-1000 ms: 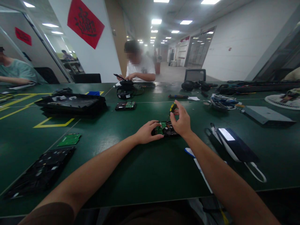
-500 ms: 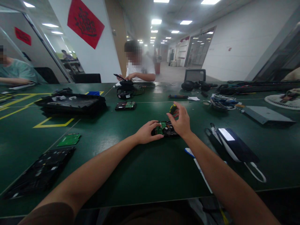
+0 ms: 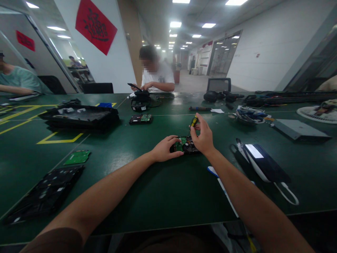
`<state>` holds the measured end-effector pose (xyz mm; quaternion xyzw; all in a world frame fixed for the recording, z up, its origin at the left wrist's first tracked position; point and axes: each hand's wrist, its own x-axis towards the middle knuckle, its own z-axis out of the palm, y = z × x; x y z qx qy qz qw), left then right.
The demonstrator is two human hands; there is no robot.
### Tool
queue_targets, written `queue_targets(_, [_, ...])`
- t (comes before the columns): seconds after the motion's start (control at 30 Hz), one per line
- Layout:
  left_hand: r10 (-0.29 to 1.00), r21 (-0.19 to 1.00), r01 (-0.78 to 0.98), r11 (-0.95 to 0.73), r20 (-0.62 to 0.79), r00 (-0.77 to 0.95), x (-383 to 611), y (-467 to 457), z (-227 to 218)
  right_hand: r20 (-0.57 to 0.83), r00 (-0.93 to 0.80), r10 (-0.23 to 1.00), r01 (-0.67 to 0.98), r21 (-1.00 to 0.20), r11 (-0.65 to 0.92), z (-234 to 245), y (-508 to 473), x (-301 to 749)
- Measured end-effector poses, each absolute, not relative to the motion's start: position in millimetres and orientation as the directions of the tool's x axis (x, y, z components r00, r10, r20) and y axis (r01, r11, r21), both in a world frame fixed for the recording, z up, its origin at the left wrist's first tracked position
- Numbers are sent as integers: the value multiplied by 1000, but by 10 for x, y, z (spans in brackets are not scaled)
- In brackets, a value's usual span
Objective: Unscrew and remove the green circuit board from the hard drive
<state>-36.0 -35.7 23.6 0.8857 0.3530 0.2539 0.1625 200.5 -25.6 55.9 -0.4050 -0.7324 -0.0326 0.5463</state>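
On the green table before me lies a hard drive (image 3: 191,149), with its green circuit board (image 3: 181,143) facing up. My left hand (image 3: 166,149) grips the drive's left end, thumb on the near edge and fingers over the far one. Above the drive's right part, my right hand (image 3: 203,135) pinches a screwdriver (image 3: 195,121) by its yellow and black handle. The thin shaft points down toward the board; whether its tip sits in a screw I cannot tell.
Another hard drive (image 3: 141,118) lies farther back, and a loose green board (image 3: 77,157) and black panel (image 3: 44,193) are at left. A black tray (image 3: 81,117) stands behind them. Right of my arm are a power bank-like device (image 3: 265,161) and a grey metal box (image 3: 300,129). A person (image 3: 158,75) sits opposite.
The screwdriver handle has turned in my right fingers and shows more yellow; the fingers have shifted slightly. My left hand and the hard drive stay where they were.
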Motion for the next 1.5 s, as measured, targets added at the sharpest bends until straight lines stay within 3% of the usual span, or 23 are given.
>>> queue_targets(0.7, [751, 475, 586, -656, 340, 566, -354, -374, 255, 837, -89, 541, 631, -373, 680, 543, -234, 2019])
queue_targets(1.5, [701, 444, 547, -710, 378, 604, -368, -350, 232, 826, -66, 560, 656, -387, 648, 537, -231, 2010])
